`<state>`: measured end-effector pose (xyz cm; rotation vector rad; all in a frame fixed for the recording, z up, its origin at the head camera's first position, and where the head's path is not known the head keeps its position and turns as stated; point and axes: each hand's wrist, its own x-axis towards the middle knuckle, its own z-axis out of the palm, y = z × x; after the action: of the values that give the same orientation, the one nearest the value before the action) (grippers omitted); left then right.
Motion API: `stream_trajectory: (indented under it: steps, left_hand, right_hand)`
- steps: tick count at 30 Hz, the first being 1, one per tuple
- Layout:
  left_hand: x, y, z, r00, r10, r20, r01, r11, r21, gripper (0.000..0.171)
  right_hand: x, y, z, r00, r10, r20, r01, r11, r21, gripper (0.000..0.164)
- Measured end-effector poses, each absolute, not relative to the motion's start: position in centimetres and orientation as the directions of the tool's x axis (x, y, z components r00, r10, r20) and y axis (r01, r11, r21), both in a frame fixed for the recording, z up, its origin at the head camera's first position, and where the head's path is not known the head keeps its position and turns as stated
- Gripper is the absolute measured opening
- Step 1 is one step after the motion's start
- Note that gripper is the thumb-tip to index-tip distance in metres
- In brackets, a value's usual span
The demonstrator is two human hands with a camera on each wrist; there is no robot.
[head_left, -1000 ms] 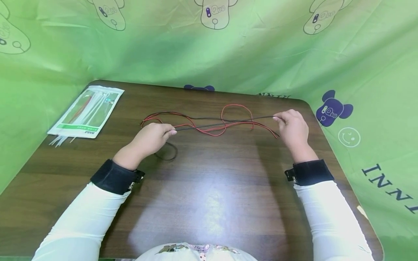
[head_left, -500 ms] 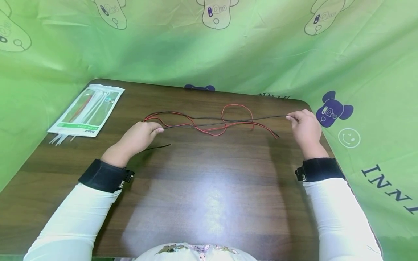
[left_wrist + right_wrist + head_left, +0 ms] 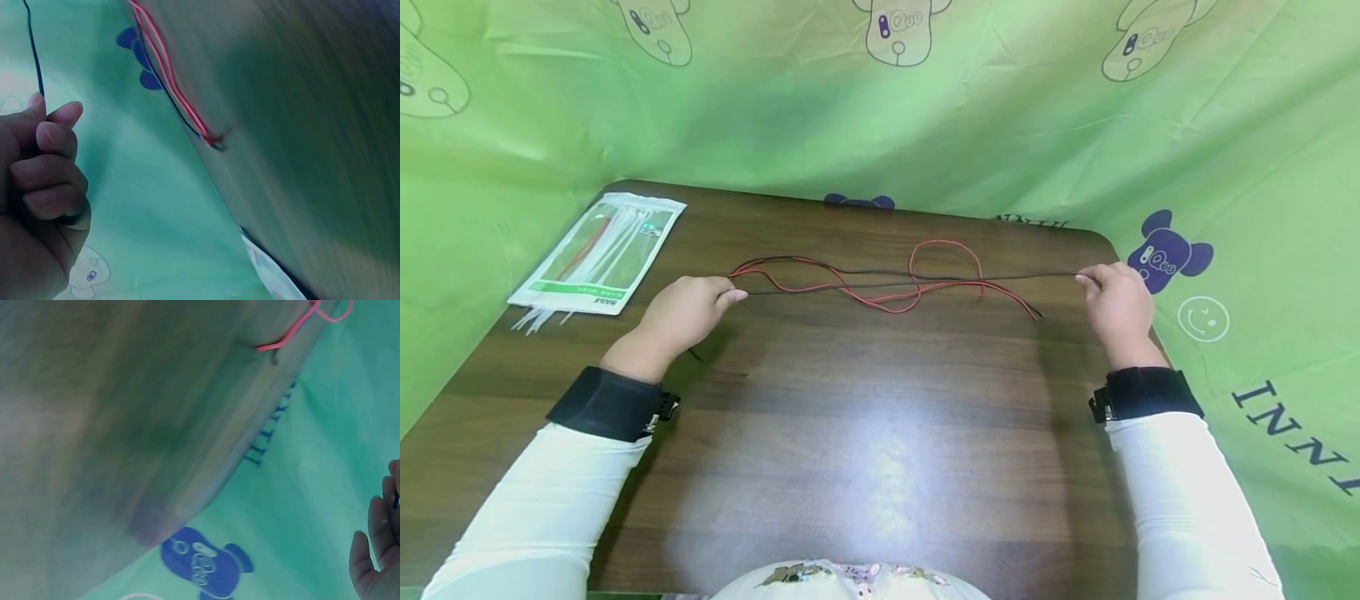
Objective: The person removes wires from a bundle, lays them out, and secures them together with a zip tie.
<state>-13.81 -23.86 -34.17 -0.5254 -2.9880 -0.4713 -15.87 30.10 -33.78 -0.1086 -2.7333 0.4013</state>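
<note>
A thin black wire point(image 3: 1037, 274) runs almost straight and level between the two hands in the head view. My left hand point(image 3: 688, 310) pinches it between thumb and forefinger, the other fingers curled in, as the left wrist view shows with the black wire point(image 3: 36, 56) rising from the fingertips. A short dark tail shows below this hand. At the far right, my right hand point(image 3: 1117, 304) pinches the wire's other stretch with thumb and forefinger. Behind and under it, a loose bundle of red wires point(image 3: 891, 312) and black wires lies on the table, one red wire making a loop.
A clear-fronted bag of cable ties point(image 3: 598, 258) lies at the table's back left, several white tie ends poking out of it. The brown wooden table point(image 3: 865, 400) meets green printed curtains point(image 3: 775, 125) at the back and sides.
Both hands have moved apart, left hand leftward and right hand rightward, drawing the black wire out longer. The coil below the left hand has shrunk to a short tail. The red bundle stayed put.
</note>
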Motion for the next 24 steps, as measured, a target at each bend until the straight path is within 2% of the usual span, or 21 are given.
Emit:
stream_trajectory:
  steps: [12,24]
  left_hand:
    - [-14.4,-26.4,-33.9,-0.962,0.248,0.114,0.268,0.934,0.235,0.031]
    - [-15.4,-28.3,-33.9,-0.973,0.152,0.174,0.191,0.953,0.235,0.023]
  right_hand:
    - [-15.4,32.4,-34.8,-0.927,0.156,0.340,0.051,0.953,-0.298,0.023]
    - [-16.0,32.6,-34.5,-0.938,0.181,0.296,0.081,0.944,-0.319,0.027]
